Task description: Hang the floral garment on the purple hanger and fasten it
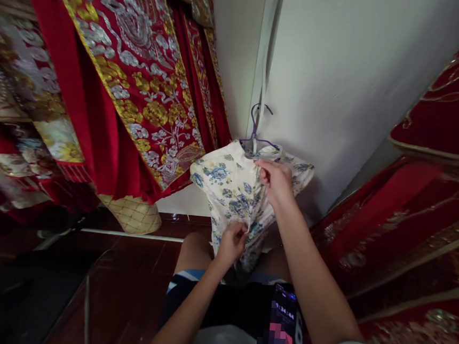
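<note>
A white blouse [228, 185] with blue and green flowers hangs on a purple hanger [253, 136] in front of me, by the wall. Its front is parted by a line running down from the collar. My right hand [276, 181] pinches the blouse's front edge just under the collar, fingers closed. Lower on the same edge, my left hand [232, 242] has its fingers curled and pinched on the fabric. The blouse's lower end drops between my knees, partly hidden by my left hand.
Red costumes [141, 84] with gold and silver embroidery hang at the left, and more red embroidered cloth [405, 225] is close on the right. A lit phone [284, 316] lies on my lap. A pale wall [343, 69] stands behind the blouse.
</note>
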`<state>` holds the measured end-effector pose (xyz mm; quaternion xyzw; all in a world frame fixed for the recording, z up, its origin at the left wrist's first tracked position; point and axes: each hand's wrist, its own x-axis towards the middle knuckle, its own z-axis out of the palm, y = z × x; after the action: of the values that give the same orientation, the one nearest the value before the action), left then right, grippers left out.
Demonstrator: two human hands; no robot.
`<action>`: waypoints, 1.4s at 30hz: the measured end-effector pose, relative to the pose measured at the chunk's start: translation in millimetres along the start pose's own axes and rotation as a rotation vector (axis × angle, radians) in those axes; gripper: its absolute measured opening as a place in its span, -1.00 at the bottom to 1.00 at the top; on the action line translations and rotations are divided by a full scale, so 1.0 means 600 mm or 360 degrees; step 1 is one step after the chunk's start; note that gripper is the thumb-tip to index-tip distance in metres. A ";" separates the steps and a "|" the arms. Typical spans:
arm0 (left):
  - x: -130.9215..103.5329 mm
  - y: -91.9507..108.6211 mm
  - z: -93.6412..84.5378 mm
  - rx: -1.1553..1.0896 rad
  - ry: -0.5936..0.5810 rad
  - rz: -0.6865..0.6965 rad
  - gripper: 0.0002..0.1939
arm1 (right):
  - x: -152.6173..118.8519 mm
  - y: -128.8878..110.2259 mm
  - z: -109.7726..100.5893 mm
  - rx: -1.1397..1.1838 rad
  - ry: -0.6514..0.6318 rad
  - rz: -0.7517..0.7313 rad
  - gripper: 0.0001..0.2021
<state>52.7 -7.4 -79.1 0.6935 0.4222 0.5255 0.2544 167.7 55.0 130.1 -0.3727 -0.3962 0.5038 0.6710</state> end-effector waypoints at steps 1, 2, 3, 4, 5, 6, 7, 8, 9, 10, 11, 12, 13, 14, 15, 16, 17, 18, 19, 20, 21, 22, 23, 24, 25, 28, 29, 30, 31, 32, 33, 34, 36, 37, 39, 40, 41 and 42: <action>0.002 0.003 -0.003 0.0034 -0.0029 0.0007 -0.92 | -0.003 0.002 -0.002 0.0000 -0.0014 -0.0002 -0.89; 0.005 0.009 -0.007 0.0062 -0.0064 0.0019 -0.92 | -0.007 0.006 -0.006 -0.0003 -0.0033 -0.0013 -0.89; 0.012 0.019 -0.012 0.0070 -0.0080 0.0039 -0.93 | -0.011 0.010 -0.011 -0.0008 -0.0057 -0.0033 -0.87; 0.022 0.032 -0.019 0.0051 -0.0066 0.0071 -0.92 | -0.016 0.014 -0.015 -0.0018 -0.0079 -0.0059 -0.86; 0.035 0.048 -0.028 0.0017 -0.0023 0.0119 -0.91 | -0.020 0.017 -0.020 -0.0032 -0.0098 -0.0087 -0.84; 0.053 0.068 -0.038 -0.0030 0.0062 0.0180 -0.89 | -0.024 0.019 -0.023 -0.0051 -0.0109 -0.0115 -0.83; 0.075 0.089 -0.049 -0.0075 0.0165 0.0259 -0.85 | -0.028 0.020 -0.026 -0.0075 -0.0116 -0.0143 -0.82; 0.099 0.112 -0.060 -0.0090 0.0262 0.0347 -0.81 | -0.031 0.020 -0.027 -0.0103 -0.0124 -0.0167 -0.81; 0.126 0.135 -0.072 -0.0090 0.0310 0.0445 -0.74 | -0.034 0.019 -0.028 -0.0128 -0.0133 -0.0189 -0.81; 0.153 0.157 -0.083 -0.0057 0.0337 0.0530 -0.68 | -0.036 0.018 -0.029 -0.0149 -0.0144 -0.0213 -0.81; 0.179 0.176 -0.093 0.0016 0.0277 0.0595 -0.65 | -0.037 0.018 -0.029 -0.0165 -0.0158 -0.0238 -0.82; 0.202 0.192 -0.102 0.0116 0.0213 0.0666 -0.68 | -0.038 0.018 -0.031 -0.0175 -0.0170 -0.0267 -0.83; 0.222 0.205 -0.109 0.0218 0.0151 0.0728 -0.75 | -0.037 0.019 -0.032 -0.0184 -0.0183 -0.0299 -0.84; 0.237 0.214 -0.113 0.0305 0.0103 0.0774 -0.80 | -0.035 0.022 -0.034 -0.0194 -0.0191 -0.0328 -0.85; 0.248 0.220 -0.116 0.0389 0.0076 0.0807 -0.83 | -0.032 0.027 -0.036 -0.0212 -0.0197 -0.0349 -0.86; 0.255 0.222 -0.118 0.0461 0.0067 0.0823 -0.84 | -0.028 0.033 -0.037 -0.0237 -0.0189 -0.0361 -0.85; 0.258 0.223 -0.118 0.0520 0.0074 0.0827 -0.84 | -0.024 0.040 -0.038 -0.0268 -0.0162 -0.0371 -0.83; 0.258 0.223 -0.117 0.0561 0.0089 0.0826 -0.85 | -0.019 0.048 -0.038 -0.0301 -0.0126 -0.0384 -0.82; 0.257 0.222 -0.116 0.0581 0.0102 0.0820 -0.86 | -0.014 0.057 -0.038 -0.0330 -0.0084 -0.0403 -0.82; 0.255 0.222 -0.115 0.0572 0.0120 0.0811 -0.86 | -0.011 0.066 -0.037 -0.0351 -0.0046 -0.0424 -0.82; 0.254 0.222 -0.116 0.0537 0.0148 0.0800 -0.86 | -0.008 0.076 -0.036 -0.0368 -0.0021 -0.0441 -0.83; 0.253 0.223 -0.119 0.0479 0.0194 0.0786 -0.85 | -0.006 0.085 -0.035 -0.0384 -0.0008 -0.0445 -0.84; 0.254 0.224 -0.125 0.0408 0.0258 0.0766 -0.85 | -0.006 0.094 -0.036 -0.0403 -0.0002 -0.0428 -0.84; 0.258 0.225 -0.134 0.0330 0.0344 0.0744 -0.84 | -0.008 0.102 -0.038 -0.0422 0.0008 -0.0389 -0.83; 0.263 0.224 -0.146 0.0252 0.0444 0.0718 -0.83 | -0.011 0.110 -0.041 -0.0434 0.0027 -0.0330 -0.81; 0.291 0.201 -0.198 0.0018 0.0710 0.0588 -0.83 | -0.034 0.125 -0.058 -0.0363 0.0033 -0.0125 -0.79; 0.300 0.186 -0.217 -0.0070 0.0765 0.0509 -0.83 | -0.044 0.127 -0.064 -0.0312 0.0003 -0.0085 -0.79; 0.307 0.168 -0.235 -0.0177 0.0812 0.0403 -0.84 | -0.056 0.128 -0.070 -0.0262 -0.0038 -0.0070 -0.79; 0.310 0.149 -0.250 -0.0322 0.0825 0.0241 -0.85 | -0.067 0.128 -0.074 -0.0222 -0.0082 -0.0075 -0.78; 0.308 0.130 -0.262 -0.0532 0.0811 0.0045 -0.86 | -0.079 0.128 -0.078 -0.0193 -0.0121 -0.0083 -0.78; 0.301 0.113 -0.270 -0.0772 0.0774 -0.0139 -0.88 | -0.089 0.128 -0.080 -0.0169 -0.0147 -0.0081 -0.78; 0.290 0.097 -0.274 -0.1000 0.0752 -0.0309 -0.88 | -0.099 0.129 -0.081 -0.0145 -0.0167 -0.0064 -0.78; 0.256 0.072 -0.270 -0.1368 0.0809 -0.0599 -0.84 | -0.116 0.136 -0.080 -0.0092 -0.0193 0.0002 -0.78; 0.235 0.063 -0.262 -0.1487 0.0894 -0.0723 -0.81 | -0.124 0.141 -0.080 -0.0065 -0.0201 0.0039 -0.79; 0.191 0.047 -0.237 -0.1612 0.1095 -0.0923 -0.75 | -0.136 0.155 -0.080 -0.0019 -0.0197 0.0104 -0.77; 0.169 0.040 -0.220 -0.1632 0.1157 -0.0982 -0.75 | -0.141 0.161 -0.082 0.0006 -0.0176 0.0136 -0.76; 0.149 0.033 -0.202 -0.1627 0.1180 -0.1006 -0.78 | -0.145 0.167 -0.086 0.0035 -0.0136 0.0169 -0.75; 0.132 0.027 -0.184 -0.1609 0.1162 -0.0996 -0.82 | -0.147 0.171 -0.091 0.0065 -0.0081 0.0202 -0.73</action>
<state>-38.9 41.5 9.7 0.1148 0.3644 0.7591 0.5271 162.2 -14.4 1.4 -0.3703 -0.3783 0.5627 0.6349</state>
